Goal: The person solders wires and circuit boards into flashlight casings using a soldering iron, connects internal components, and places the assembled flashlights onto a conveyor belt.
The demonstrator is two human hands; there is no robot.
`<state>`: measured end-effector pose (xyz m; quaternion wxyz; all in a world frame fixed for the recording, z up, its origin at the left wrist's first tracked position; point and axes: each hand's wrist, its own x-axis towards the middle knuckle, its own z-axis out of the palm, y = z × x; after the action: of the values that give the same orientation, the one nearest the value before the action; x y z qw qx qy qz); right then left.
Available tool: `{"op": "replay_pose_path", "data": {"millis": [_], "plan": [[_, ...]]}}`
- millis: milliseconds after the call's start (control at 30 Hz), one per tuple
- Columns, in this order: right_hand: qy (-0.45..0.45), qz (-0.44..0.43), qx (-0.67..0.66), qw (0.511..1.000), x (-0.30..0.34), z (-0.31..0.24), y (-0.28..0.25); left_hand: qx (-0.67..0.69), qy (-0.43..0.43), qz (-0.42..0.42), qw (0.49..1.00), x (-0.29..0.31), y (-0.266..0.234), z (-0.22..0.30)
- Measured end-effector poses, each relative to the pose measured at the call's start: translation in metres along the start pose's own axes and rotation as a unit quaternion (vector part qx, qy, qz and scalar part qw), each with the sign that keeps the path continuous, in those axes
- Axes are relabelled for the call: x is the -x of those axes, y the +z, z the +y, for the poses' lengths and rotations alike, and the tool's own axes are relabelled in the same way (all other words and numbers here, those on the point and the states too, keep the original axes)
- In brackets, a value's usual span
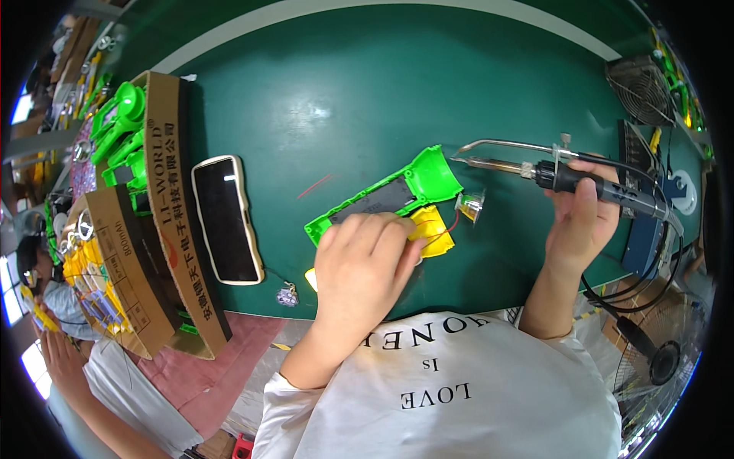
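Observation:
My left hand is closed with curled fingers at the near edge of a green plastic flashlight housing half, which lies slanted on the table with a dark block inside. A yellow plastic piece shows beside those fingers, partly hidden. Red wire runs from it toward a small shiny reflector. In my right hand is a soldering iron with a thin metal feed tube clamped above it. The iron's tip points left, just right of the housing's wide end and apart from it.
Left of my hands lie a phone with a small charm and a loose red wire. Cardboard boxes hold green housings and yellow parts. Cables and a blue unit stand at right. Another person's arm is at far left.

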<state>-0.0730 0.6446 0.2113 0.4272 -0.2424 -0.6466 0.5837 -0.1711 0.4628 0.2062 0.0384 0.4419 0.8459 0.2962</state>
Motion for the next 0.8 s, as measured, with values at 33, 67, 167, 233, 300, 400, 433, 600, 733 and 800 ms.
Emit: {"op": "replay_pose_path", "data": {"millis": [33,67,167,233,300,400,433,600,733,800], "plan": [[-0.013,-0.011,-0.008,1.0,0.0,0.002,-0.002,-0.017,-0.003,0.013,1.0,0.0,0.003,0.001],[-0.011,-0.008,-0.002,1.0,0.0,0.001,-0.004,-0.011,-0.001,0.009,1.0,0.0,0.005,0.001],[-0.001,-0.038,-0.007,0.999,0.003,-0.002,-0.004,-0.028,-0.008,0.049,0.998,-0.001,0.01,0.002],[0.006,-0.043,-0.005,0.999,0.005,-0.006,-0.003,-0.019,-0.024,0.046,0.998,0.0,0.01,0.004],[0.001,-0.057,-0.026,0.998,0.006,-0.01,0.0,-0.007,-0.054,0.051,0.997,0.003,0.011,0.005],[-0.015,-0.047,-0.01,0.999,0.009,-0.017,0.007,0.036,-0.143,0.051,0.988,0.005,0.014,0.01],[-0.014,-0.055,-0.007,0.998,0.01,-0.018,0.009,0.037,-0.153,0.045,0.986,0.003,0.013,0.01],[-0.132,-0.138,0.154,0.969,0.012,-0.024,0.013,0.02,-0.141,0.048,0.989,0.001,0.015,0.006],[-0.026,-0.197,0.151,0.968,0.021,-0.029,0.019,0.01,-0.151,0.02,0.988,-0.002,0.01,0.008],[-0.048,-0.222,0.177,0.958,0.021,-0.027,0.019,0.002,-0.153,0.006,0.988,-0.005,0.007,0.009]]}}
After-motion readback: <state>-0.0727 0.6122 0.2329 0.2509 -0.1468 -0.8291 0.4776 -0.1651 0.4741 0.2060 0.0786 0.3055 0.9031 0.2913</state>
